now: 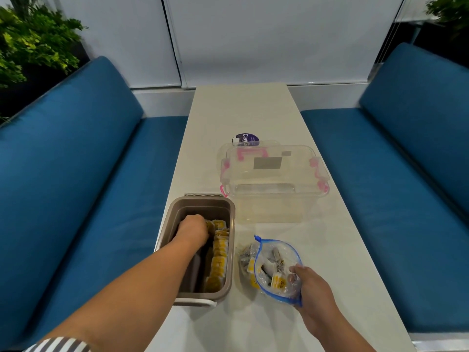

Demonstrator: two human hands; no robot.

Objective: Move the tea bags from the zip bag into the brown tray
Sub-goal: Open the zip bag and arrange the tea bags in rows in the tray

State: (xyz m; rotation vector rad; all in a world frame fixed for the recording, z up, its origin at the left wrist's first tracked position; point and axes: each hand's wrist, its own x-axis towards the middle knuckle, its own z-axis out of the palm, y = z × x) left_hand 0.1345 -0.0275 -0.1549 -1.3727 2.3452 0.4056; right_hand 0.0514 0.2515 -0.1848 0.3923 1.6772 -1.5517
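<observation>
Brown tray (203, 201): left hand (194, 228) grips tea bags (219, 252) | right hand (313, 293): zip bag (275, 260)

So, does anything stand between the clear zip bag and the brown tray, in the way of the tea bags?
Nothing visible does. The clear blue-sealed zip bag, held by the right hand, lies beside the open brown plastic tray; only bare white table lies between. The clear lidded box stands farther back.
</observation>
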